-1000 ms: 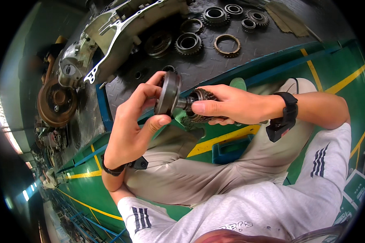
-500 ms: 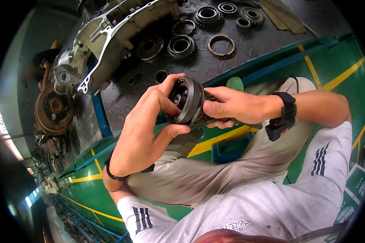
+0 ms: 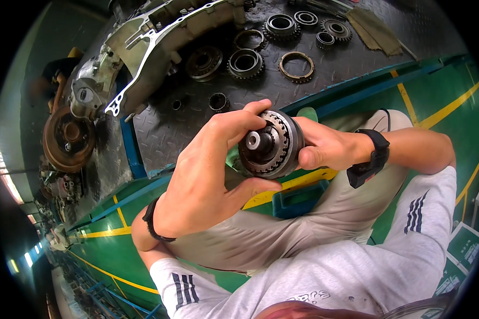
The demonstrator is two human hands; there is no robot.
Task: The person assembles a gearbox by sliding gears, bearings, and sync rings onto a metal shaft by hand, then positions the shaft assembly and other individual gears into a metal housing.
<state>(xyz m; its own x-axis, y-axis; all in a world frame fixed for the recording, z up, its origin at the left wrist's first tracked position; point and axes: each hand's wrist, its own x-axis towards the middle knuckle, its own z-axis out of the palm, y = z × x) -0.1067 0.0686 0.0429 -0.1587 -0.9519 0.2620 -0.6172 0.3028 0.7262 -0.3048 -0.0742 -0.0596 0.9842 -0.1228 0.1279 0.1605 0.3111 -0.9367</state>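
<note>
A dark steel gear shaft point(image 3: 275, 143) is held above my lap, its toothed ring and round shaft end turned up toward me. My left hand point(image 3: 207, 165) grips the ring's rim, fingertips at the top and thumb near the lower edge. From the other side my right hand point(image 3: 330, 142) is closed round the shaft behind the ring, thumb alongside; its other fingers are hidden. Most of the shaft's length is out of sight behind the ring. On the bench beyond lies a small bearing ring point(image 3: 218, 102), nearest to my left fingertips.
On the dark tread-plate bench point(image 3: 346, 69) lie several gears, a brass-coloured ring point(image 3: 296, 67) and a cloth point(image 3: 374, 32). A large metal housing point(image 3: 159, 48) stands at the far left, with a rusty disc point(image 3: 69, 138) beside it. Another person's arm point(image 3: 58, 90) shows behind.
The gear shaft has tilted so its ring and end face me more directly, moving slightly right. My left fingers have shifted from inside the ring's face to its rim.
</note>
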